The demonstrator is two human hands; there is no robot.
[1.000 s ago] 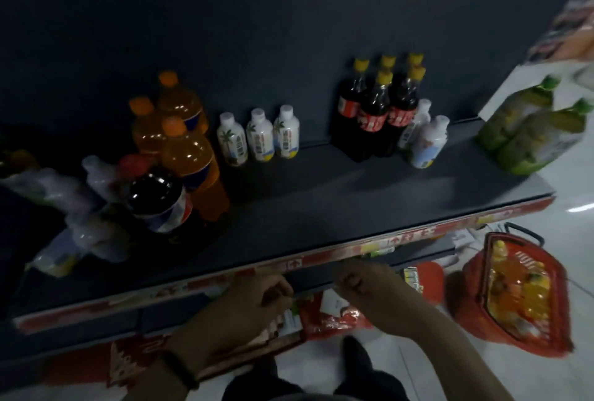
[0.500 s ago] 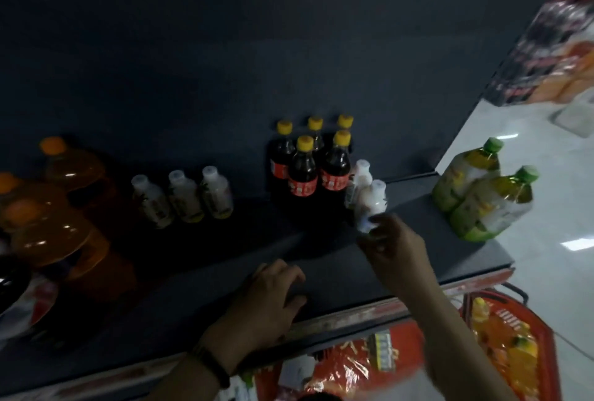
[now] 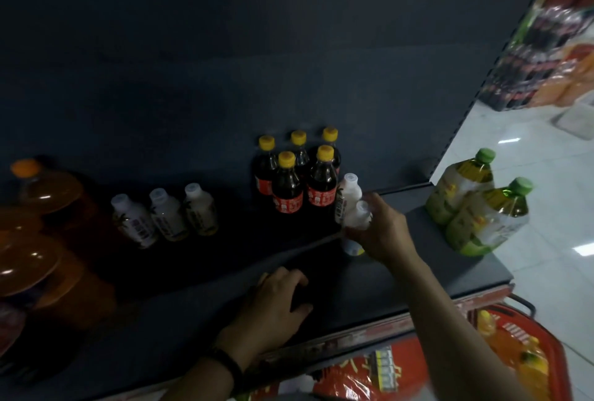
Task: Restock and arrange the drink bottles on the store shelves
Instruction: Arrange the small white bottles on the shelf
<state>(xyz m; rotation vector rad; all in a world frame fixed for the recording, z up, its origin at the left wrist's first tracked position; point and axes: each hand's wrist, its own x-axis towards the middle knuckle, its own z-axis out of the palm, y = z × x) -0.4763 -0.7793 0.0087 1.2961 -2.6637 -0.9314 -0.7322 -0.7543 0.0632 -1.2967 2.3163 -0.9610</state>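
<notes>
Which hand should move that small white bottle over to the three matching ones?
The right hand: it already grips the small white bottle. The left hand rests flat on the shelf, empty.

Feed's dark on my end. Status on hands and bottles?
Right hand shut on front white bottle. Left hand flat on shelf, empty. Second white bottle and cola bottles crowd close behind.

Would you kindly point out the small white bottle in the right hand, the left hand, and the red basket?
small white bottle (image 3: 356, 220), head view, on its shoulder above the fingers.
left hand (image 3: 276, 301), head view, on the back of the hand.
red basket (image 3: 561, 356), head view, on its right rim.
</notes>
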